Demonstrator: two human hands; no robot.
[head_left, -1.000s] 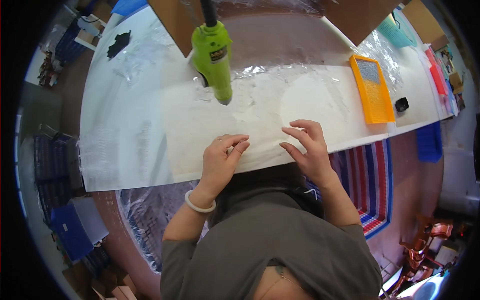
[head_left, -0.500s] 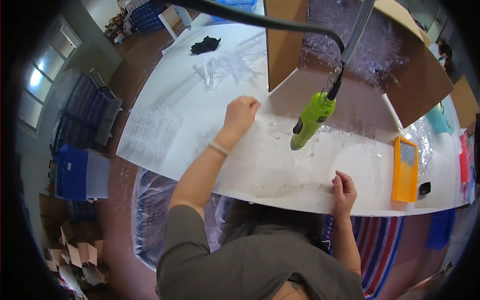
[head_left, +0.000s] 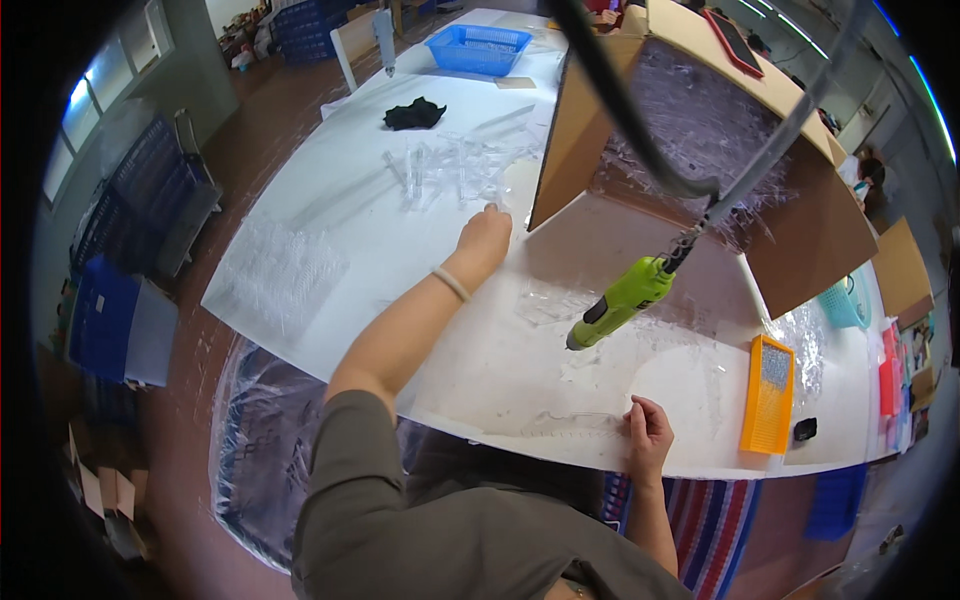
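My left hand (head_left: 483,243) reaches over the white table, fingers bent together, beside the open carton. Several clear plastic pieces (head_left: 440,175) lie just beyond its fingertips. Whether anything is between those fingers is hidden. Near the front edge, my right hand (head_left: 650,434) is closed in a pinch at the end of a thin clear plastic strip (head_left: 572,420) on the table; the exact contact is too faint to make out. A green electric screwdriver (head_left: 625,300) hangs tilted above the table between my hands.
The carton (head_left: 572,150), lined with clear plastic, stands at the far right. A yellow tray (head_left: 750,425) holds small metal parts. A blue basket (head_left: 480,58) and a black cloth (head_left: 414,113) are at the back. More clear pieces (head_left: 280,275) lie at left.
The view has shifted. Relative to the table, my left hand has moved farther out, toward the clear plastic pieces. My right hand stays by the strip.
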